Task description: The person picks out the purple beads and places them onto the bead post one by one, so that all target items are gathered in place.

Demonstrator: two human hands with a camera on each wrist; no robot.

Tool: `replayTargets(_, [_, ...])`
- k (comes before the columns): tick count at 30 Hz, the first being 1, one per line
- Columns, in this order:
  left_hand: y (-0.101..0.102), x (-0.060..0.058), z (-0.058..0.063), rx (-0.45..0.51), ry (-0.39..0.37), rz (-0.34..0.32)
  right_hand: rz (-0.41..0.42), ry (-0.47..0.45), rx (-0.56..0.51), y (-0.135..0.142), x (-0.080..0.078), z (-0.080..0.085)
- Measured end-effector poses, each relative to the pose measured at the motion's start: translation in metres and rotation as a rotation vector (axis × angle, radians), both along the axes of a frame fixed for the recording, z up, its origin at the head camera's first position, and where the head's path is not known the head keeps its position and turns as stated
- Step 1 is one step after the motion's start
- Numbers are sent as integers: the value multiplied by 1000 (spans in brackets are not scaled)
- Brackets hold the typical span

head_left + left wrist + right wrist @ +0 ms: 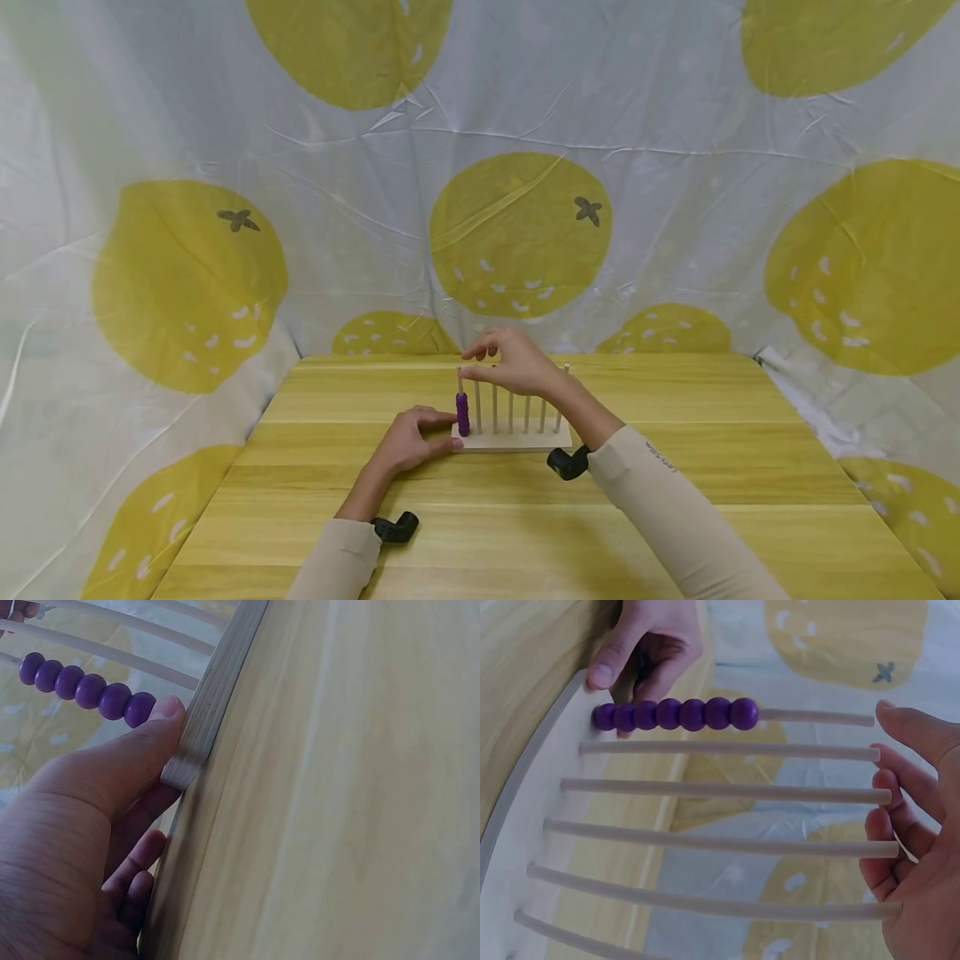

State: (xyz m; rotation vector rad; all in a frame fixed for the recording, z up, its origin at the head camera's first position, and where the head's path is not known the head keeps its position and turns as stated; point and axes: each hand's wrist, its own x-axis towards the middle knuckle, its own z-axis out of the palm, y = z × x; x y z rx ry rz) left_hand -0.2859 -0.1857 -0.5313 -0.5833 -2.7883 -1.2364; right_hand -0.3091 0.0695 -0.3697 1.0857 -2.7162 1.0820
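A pale wooden base (517,443) with a row of upright rods stands on the table. Several purple beads (679,715) are stacked on the end rod, whose upper part is bare. My left hand (408,439) pinches the base's left end, its thumb in front near the lowest bead in the left wrist view. Over the rod tops is my right hand (517,364), with loosely bent fingers and no bead visible in it. In the right wrist view its thumb (915,729) lies close to the beaded rod's tip; whether they touch I cannot tell.
The yellow wood-grain table (480,533) extends around the base. Behind it hangs a pale curtain (360,208) printed with large yellow fruit. A black camera (395,527) sits at the left wrist, another black camera (567,463) at the right.
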Motion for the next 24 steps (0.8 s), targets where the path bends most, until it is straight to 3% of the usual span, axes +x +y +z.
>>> replayTargets(9, [0, 0, 2, -7, -5, 1, -24, 5, -32, 20, 5, 5])
replayTargets(24, [-2, -2, -2, -22, -17, 8, -79, 41, -48, 76, 18, 5])
